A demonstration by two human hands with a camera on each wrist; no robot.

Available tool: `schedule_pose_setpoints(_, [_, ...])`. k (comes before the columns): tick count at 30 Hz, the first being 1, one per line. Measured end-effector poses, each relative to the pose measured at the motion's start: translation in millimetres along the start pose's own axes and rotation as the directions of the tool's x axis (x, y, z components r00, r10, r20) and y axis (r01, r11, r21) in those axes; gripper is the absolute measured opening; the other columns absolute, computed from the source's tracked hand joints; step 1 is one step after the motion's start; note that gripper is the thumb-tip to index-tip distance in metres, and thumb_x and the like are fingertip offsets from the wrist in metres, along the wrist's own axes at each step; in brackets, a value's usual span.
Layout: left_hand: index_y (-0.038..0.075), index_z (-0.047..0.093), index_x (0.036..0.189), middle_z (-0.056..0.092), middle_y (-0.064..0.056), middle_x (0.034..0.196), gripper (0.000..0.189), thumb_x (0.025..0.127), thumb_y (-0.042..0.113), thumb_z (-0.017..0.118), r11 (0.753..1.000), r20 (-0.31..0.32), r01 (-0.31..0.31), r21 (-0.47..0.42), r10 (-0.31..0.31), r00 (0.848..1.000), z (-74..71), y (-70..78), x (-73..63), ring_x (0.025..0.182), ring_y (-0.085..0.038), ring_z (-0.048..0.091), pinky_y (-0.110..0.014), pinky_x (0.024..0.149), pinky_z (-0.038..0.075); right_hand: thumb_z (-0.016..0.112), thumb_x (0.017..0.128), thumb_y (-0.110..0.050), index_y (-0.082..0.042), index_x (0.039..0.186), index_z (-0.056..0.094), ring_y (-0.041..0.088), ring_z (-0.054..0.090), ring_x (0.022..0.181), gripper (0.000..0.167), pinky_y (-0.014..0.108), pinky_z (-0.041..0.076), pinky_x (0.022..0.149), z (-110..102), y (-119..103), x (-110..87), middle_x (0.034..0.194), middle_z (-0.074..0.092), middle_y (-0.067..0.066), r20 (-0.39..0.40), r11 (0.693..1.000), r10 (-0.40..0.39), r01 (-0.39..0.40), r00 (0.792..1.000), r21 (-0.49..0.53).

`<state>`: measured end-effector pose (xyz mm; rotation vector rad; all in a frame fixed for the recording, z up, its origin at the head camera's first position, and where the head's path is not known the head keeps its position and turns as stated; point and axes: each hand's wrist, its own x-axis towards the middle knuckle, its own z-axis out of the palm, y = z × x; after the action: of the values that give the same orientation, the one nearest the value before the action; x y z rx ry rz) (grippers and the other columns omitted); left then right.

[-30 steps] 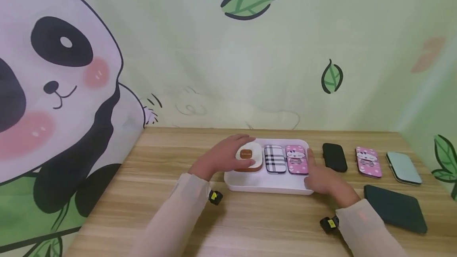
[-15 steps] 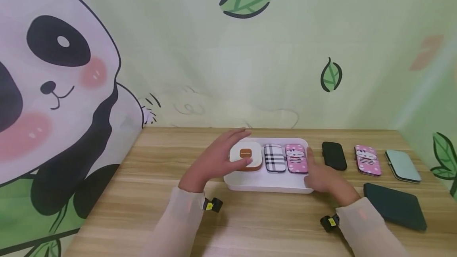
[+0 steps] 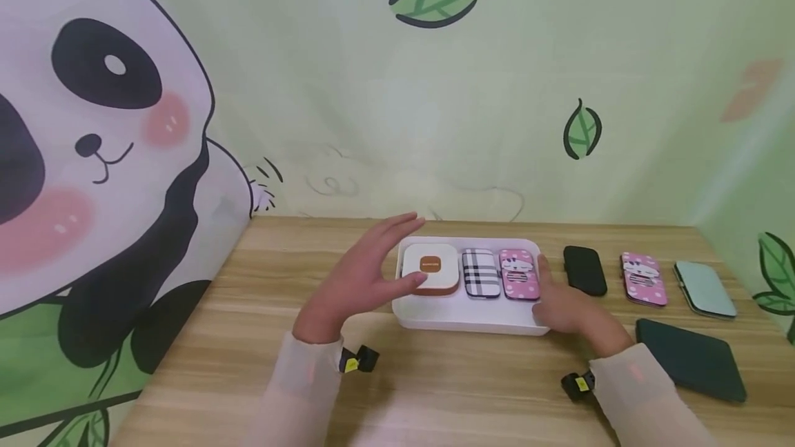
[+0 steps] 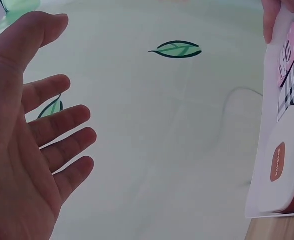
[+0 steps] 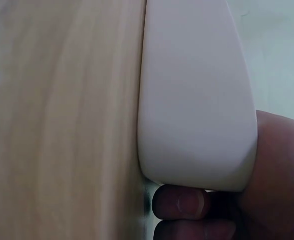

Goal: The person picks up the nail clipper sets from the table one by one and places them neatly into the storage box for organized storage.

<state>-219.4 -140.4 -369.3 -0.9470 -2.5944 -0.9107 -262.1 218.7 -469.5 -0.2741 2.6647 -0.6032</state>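
A white tray [image 3: 422, 312] holds three cases in a row. At its left end lies a white manicure case [image 3: 435, 254] with a brown base, then a plaid case [image 3: 481, 273] and a pink cat-print case [image 3: 519, 278]. My left hand [image 3: 354, 274] hovers by the tray's left end, fingers spread and extended; in the head view its thumb tip overlaps the manicure case. The left wrist view shows that palm [image 4: 21, 155] with nothing in it. My right hand [image 3: 568, 309] grips the tray's right end, thumb over the rim and fingertips [image 5: 187, 201] against the outer wall.
Right of the tray, a black case [image 3: 584, 271], another pink cat-print case [image 3: 643, 280] and a pale mint case [image 3: 704, 288] lie in a row. A dark green flat piece [image 3: 691, 359] lies nearer. Behind the wooden table [image 3: 248, 364] hangs a printed cloth [image 3: 348, 88].
My left hand has let go of the white manicure case and drawn back to the left, its fingers spreading. The right hand has stayed on the tray's right end.
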Motion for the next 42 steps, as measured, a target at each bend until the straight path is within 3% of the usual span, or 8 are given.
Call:
schedule_pose_setpoints(5, [0.021,0.041,0.154,0.037,0.002,0.160,0.074,0.090,0.044,0.070,1.000,-0.004,-0.001,0.003,0.001,1.000,-1.7,-1.9,-4.2,0.147,-0.023,0.034,-0.050,0.116,0.034,0.047,0.098,-0.021,0.002,0.154,-0.022,0.020,0.057,0.066,0.092,0.037,0.045,0.068,1,0,0.4,0.110,0.065,0.027,0.016,0.999,-0.028,0.027,0.999,0.037])
schedule_pose_setpoints(10, [0.020,0.040,0.154,0.036,0.001,0.160,0.075,0.090,0.045,0.070,1.000,0.014,0.000,-0.006,0.000,1.000,1.4,1.3,-4.4,0.147,-0.023,0.034,-0.049,0.116,0.034,0.049,0.099,-0.023,0.005,0.153,-0.020,0.024,0.060,0.084,0.093,0.046,0.045,0.086,0,2,0.9,0.148,0.038,0.039,0.013,0.997,-0.060,0.060,0.998,0.041])
schedule_pose_setpoints(17, [0.020,0.040,0.154,0.037,0.001,0.159,0.075,0.090,0.045,0.070,1.000,0.022,0.004,-0.007,-0.004,1.000,4.1,4.4,-4.3,0.147,-0.022,0.034,-0.049,0.116,0.034,0.052,0.099,-0.027,0.005,0.154,-0.019,0.027,0.061,0.088,0.095,0.050,0.047,0.089,-2,1,-1.3,0.141,0.046,0.039,0.015,0.996,-0.064,0.063,0.998,0.064])
schedule_pose_setpoints(22, [0.020,0.040,0.155,0.037,0.001,0.160,0.075,0.090,0.044,0.070,0.999,0.011,-0.031,-0.021,0.031,0.999,4.6,6.6,-3.2,0.146,-0.021,0.035,-0.050,0.115,0.035,0.052,0.101,-0.035,0.007,0.154,-0.016,0.041,0.059,0.111,0.095,0.062,0.041,0.103,-9,-2,-6.1,0.153,0.026,0.040,-0.030,0.998,-0.061,0.061,0.998,0.026])
schedule_pose_setpoints(28, [0.022,0.039,0.155,0.036,0.002,0.160,0.075,0.090,0.043,0.070,0.997,-0.003,-0.071,-0.014,0.071,0.997,3.2,9.4,-2.6,0.147,-0.020,0.035,-0.049,0.115,0.036,0.055,0.101,-0.039,-0.003,0.158,-0.012,0.034,0.063,0.088,0.095,0.048,0.054,0.072,-36,-15,-25.0,0.119,0.060,0.032,-0.187,0.994,-0.106,0.109,0.977,0.008])
schedule_pose_setpoints(31, [0.020,0.039,0.154,0.035,0.003,0.161,0.075,0.089,0.041,0.071,0.995,-0.020,-0.095,-0.021,0.094,0.995,0.3,12.1,-2.3,0.147,-0.020,0.034,-0.049,0.115,0.035,0.056,0.101,-0.036,-0.009,0.161,-0.007,0.023,0.054,0.080,0.091,0.037,0.048,0.065,-51,-31,-40.1,0.105,0.057,0.016,-0.332,0.981,-0.180,0.196,0.926,0.015])
schedule_pose_setpoints(36, [0.018,0.036,0.156,0.033,0.001,0.162,0.081,0.087,0.038,0.073,0.991,-0.044,-0.120,-0.052,0.118,0.992,-4.6,18.4,-6.0,0.147,-0.021,0.033,-0.050,0.115,0.035,0.058,0.100,-0.038,-0.018,0.162,0.008,0.036,0.051,0.118,0.083,0.060,0.047,0.094,-63,-64,-68.6,0.136,0.048,0.017,-0.521,0.933,-0.323,0.359,0.790,-0.033])
schedule_pose_setpoints(42, [0.015,0.030,0.158,0.029,-0.001,0.164,0.084,0.090,0.044,0.070,0.977,-0.074,-0.200,-0.073,0.195,0.978,-6.7,29.6,-6.2,0.149,-0.023,0.030,-0.049,0.117,0.033,0.075,0.083,-0.023,-0.022,0.159,0.024,0.038,0.045,0.131,0.091,0.070,0.039,0.098,-67,-90,-104.4,0.154,0.039,0.010,-0.638,0.850,-0.452,0.518,0.623,-0.096])
